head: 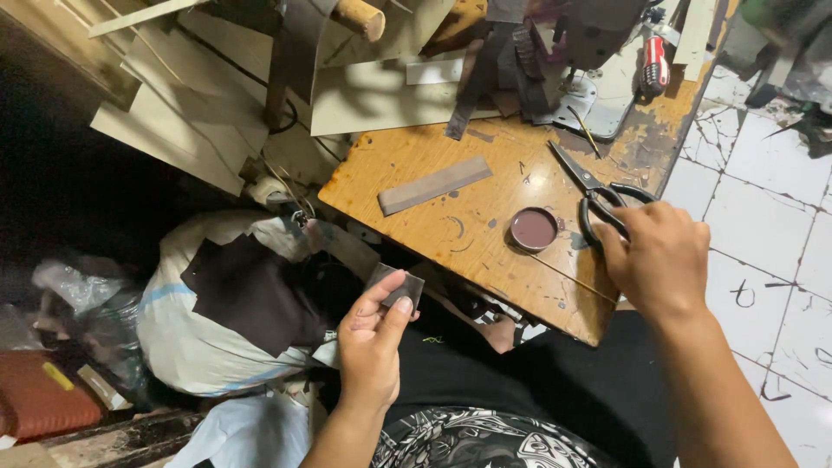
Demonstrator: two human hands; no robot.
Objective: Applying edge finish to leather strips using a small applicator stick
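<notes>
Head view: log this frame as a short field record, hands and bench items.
left hand: left hand pinches a small dark piece between thumb and fingers
right hand: right hand rests on the handles of the black scissors
bench: worn wooden table
on bench: round lid of dark paste; grey strip

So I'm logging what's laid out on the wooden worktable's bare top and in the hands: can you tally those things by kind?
Scissors: 1, black-handled, under the right hand
Small round dish: 1
Flat grey strip: 1
Small dark piece: 1, pinched in the left hand
Total: 4
</notes>
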